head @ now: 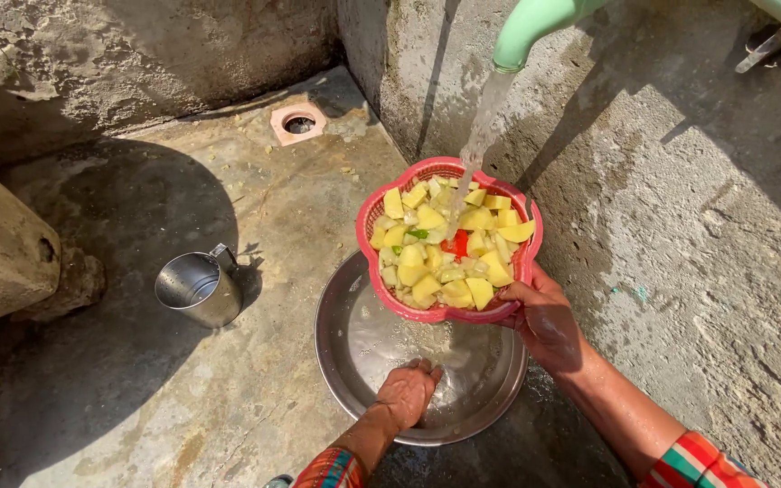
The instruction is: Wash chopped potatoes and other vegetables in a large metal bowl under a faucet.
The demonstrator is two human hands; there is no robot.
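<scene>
Fingers [510, 291] of the right hand [544, 321] curled tight round the near right rim of a red flower-shaped plastic colander basket [371, 217], thumb on top of the rim, holding it up under the stream; fingers [427, 369] of the left hand [407, 393] bent loosely and pressed down into a wide, shallow round steel basin [336, 334], gripping nothing that shows. From the head camera: basket just above and overlapping the far right rim of the basin, up and to the left of the right hand's knuckles, so far nearer the right hand than the left, which lies at the basin's near rim, well apart from the basket. No long axis to the basket, being lobed and roughly round; mouth facing up, tilted a little toward the person. Inside, heaped yellow potato chunks [427, 291], pale onion bits, a scrap of red and a scrap of green, all wet and glossy. Clear water [481, 136] falling from a pale green pipe spout [535, 23] onto the far side of the heap. Basin thin, dented, shiny, wet within. To the left, near the basin but apart from it, a small steel mug [193, 287] with a handle, standing upright on the rough grey concrete floor [183, 407]. Round drain hole [298, 124] in the far corner by the pitted concrete wall [698, 199]. Striped red and green sleeves at both wrists.
</scene>
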